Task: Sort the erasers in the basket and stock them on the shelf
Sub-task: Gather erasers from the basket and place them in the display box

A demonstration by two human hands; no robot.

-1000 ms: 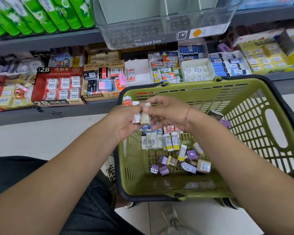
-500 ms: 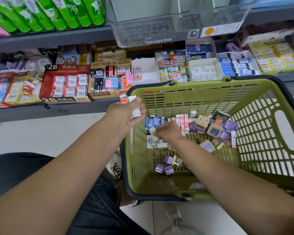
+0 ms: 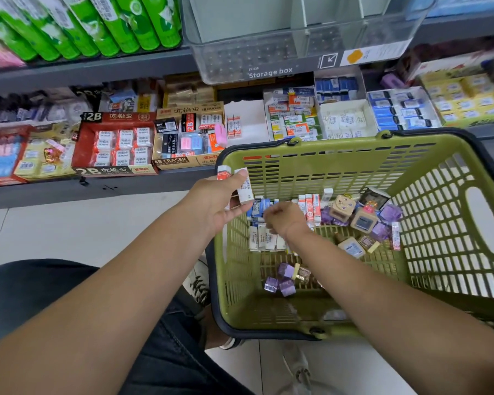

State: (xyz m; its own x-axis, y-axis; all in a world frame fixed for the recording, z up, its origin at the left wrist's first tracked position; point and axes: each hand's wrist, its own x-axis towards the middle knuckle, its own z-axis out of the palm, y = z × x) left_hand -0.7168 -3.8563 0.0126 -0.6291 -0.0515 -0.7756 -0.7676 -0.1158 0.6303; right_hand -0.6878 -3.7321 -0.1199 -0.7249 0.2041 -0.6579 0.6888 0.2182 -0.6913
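Note:
A green basket (image 3: 428, 178) with a dark rim sits on the floor before the low shelf (image 3: 103, 192). Inside lie several erasers: white and orange-sleeved ones (image 3: 308, 208), blue-sleeved ones (image 3: 261, 206), purple cubes (image 3: 283, 280) and tan boxed ones (image 3: 362, 220). My left hand (image 3: 211, 206) holds a small stack of white erasers with orange sleeves (image 3: 240, 183) above the basket's left rim. My right hand (image 3: 283, 220) is down in the basket with curled fingers on the white erasers (image 3: 264, 238); what it pinches is hidden.
The shelf carries open eraser boxes: a red 2B box (image 3: 114, 146), a 4B ERASER box (image 3: 183, 138), a white box (image 3: 246, 121) holding two erasers, and blue and yellow ones at right. A clear storage box (image 3: 268, 61) hangs above. My knee (image 3: 40, 286) is at lower left.
My right hand left the stack in my left hand and dropped into the basket among the white erasers. My left hand kept its erasers and rose slightly leftward.

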